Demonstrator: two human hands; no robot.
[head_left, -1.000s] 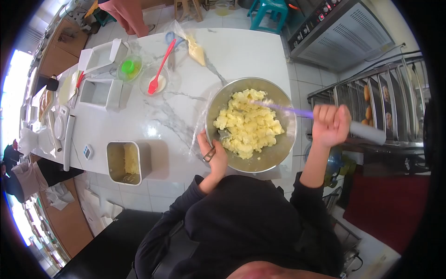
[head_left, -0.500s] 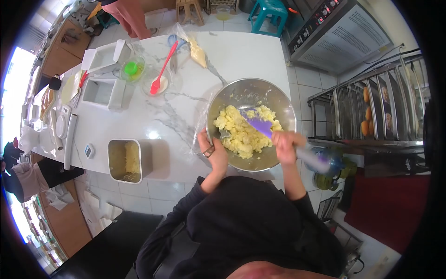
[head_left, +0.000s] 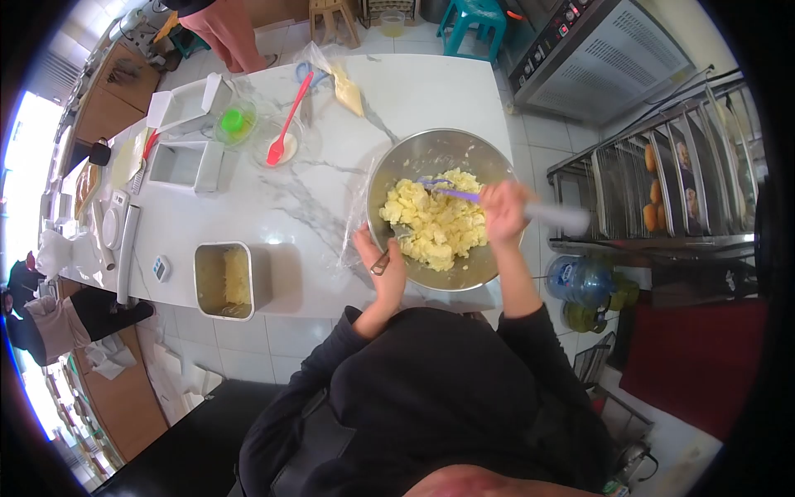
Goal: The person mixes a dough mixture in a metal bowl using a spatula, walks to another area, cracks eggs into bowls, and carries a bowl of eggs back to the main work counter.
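A large steel mixing bowl (head_left: 512,170) stands near the table's front right edge. Inside it lies a pale yellow, lumpy mixture (head_left: 435,234). My left hand (head_left: 383,269) grips the bowl's near left rim, thumb inside and fingers outside; a small metal loop shows by the fingers. Over the bowl's right side, my right hand (head_left: 503,214) is closed round a purple spatula (head_left: 460,195). Its blade is edge-on and partly in the mixture, and its pale handle is blurred, pointing right.
A tall metal tin (head_left: 258,282) with yellow mixture inside stands front left. Behind are a red spatula (head_left: 290,116) on a small bowl, a piping bag (head_left: 348,91), a green-capped container (head_left: 233,122) and lined loaf tins (head_left: 184,166). A tray rack (head_left: 662,182) stands right. Other people are nearby.
My right hand has risen toward the bowl's far side, and the spatula blade has turned from broad to edge-on, moving up and left. My left hand stays on the rim.
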